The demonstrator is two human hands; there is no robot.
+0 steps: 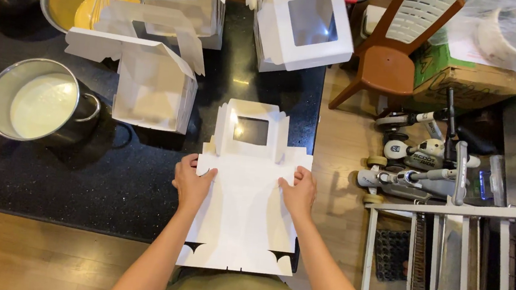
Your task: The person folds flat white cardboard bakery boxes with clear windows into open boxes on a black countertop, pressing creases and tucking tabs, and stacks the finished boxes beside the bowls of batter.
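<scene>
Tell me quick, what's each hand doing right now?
Left hand: pressing on the flat white box blank, holding nothing.
Right hand: the same, at its right side.

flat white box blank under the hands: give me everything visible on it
The flat box blank is an unfolded white cardboard cutout lying flat on the black countertop, its near edge overhanging the counter toward the person. The far panel has a rectangular window, raised slightly, with small side flaps. The near edge shows scalloped notches at both corners. The left hand and right hand press on its side edges mid-length, fingers on top. It looks clean and uncreased apart from fold lines.
</scene>
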